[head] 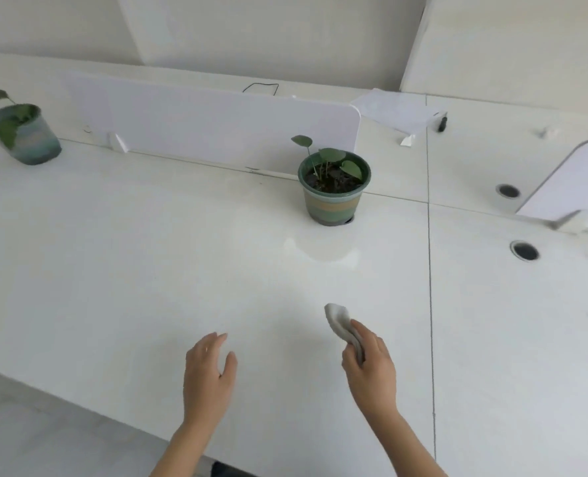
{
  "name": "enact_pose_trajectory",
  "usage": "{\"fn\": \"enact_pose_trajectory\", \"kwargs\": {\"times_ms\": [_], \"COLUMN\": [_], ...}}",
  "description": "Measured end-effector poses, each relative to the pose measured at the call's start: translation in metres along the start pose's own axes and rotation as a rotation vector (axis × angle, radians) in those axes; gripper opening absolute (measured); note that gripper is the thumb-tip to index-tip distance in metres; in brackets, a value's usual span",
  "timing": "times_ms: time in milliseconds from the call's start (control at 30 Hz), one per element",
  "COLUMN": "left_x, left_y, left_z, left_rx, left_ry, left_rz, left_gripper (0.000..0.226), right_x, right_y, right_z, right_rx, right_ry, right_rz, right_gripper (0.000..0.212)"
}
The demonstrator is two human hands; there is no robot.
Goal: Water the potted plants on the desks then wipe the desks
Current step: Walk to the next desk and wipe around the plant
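Gripping crumpled grey-white cloth (341, 325)

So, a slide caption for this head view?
Right hand holds a cloth over the white desk; left hand open.

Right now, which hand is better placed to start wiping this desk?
The right hand. It already grips the bunched cloth, held low over the desk in front of the nearer potted plant. The left hand is open and holds nothing.
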State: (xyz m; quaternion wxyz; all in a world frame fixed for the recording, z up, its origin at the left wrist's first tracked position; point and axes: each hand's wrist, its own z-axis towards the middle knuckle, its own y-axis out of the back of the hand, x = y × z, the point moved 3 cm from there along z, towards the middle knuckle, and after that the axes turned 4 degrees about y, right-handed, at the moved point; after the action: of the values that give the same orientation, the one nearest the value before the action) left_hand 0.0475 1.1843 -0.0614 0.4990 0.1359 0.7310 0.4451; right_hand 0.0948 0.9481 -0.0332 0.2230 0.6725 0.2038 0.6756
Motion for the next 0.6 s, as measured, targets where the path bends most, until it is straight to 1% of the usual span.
{"fn": "enact_pose_trajectory", "kwargs": {"times_ms": [100,133,167,200,233,300,333,400,433,467,533,567,600], "left_x": [-0.011,-0.015,-0.016,-0.016,-0.015,-0.01,-0.009,-0.004,-0.003,-0.002,-0.001,0.0,0.001], "left_y": [-0.014,-0.018,-0.022,-0.026,-0.03,-0.036,-0.039,-0.043,-0.045,-0.047,-0.049,-0.049,-0.05], "left_z": [0.062,0.081,0.098,0.114,0.129,0.15,0.156,0.159,0.159,0.16,0.161,0.162,0.163], "left_rx": [0.021,0.036,0.056,0.084,0.117,0.171,0.185,0.224,0.235,0.239,0.226,0.206,0.18], "left_ry": [-0.082,-0.118,-0.151,-0.177,-0.196,-0.219,-0.217,-0.203,-0.204,-0.203,-0.197,-0.198,-0.203], "left_rz": [0.128,0.182,0.238,0.292,0.344,0.453,0.482,0.514,0.522,0.524,0.521,0.512,0.505], "left_gripper": [0.039,0.042,0.045,0.048,0.05,0.054,0.056,0.061,0.061,0.061,0.06,0.06,0.059], "right_x": [-0.005,-0.008,-0.011,-0.015,-0.02,-0.025,-0.025,-0.021,-0.017,-0.011,0.0,0.005,0.011], "right_y": [0.017,0.019,0.017,0.011,0.001,-0.026,-0.04,-0.064,-0.075,-0.086,-0.103,-0.112,-0.121], "right_z": [0.032,0.042,0.052,0.062,0.071,0.085,0.091,0.105,0.116,0.129,0.162,0.18,0.199], "right_rx": [-0.227,-0.275,-0.283,-0.247,-0.166,0.094,0.2,0.302,0.341,0.385,0.441,0.454,0.452], "right_ry": [-0.106,-0.135,-0.161,-0.187,-0.211,-0.233,-0.22,-0.164,-0.132,-0.095,-0.035,-0.017,-0.004], "right_rz": [0.012,-0.009,-0.044,-0.087,-0.148,-0.378,-0.495,-0.628,-0.666,-0.697,-0.735,-0.743,-0.744], "right_gripper": [0.041,0.041,0.043,0.045,0.047,0.057,0.069,0.097,0.1,0.093,0.068,0.06,0.058]}}
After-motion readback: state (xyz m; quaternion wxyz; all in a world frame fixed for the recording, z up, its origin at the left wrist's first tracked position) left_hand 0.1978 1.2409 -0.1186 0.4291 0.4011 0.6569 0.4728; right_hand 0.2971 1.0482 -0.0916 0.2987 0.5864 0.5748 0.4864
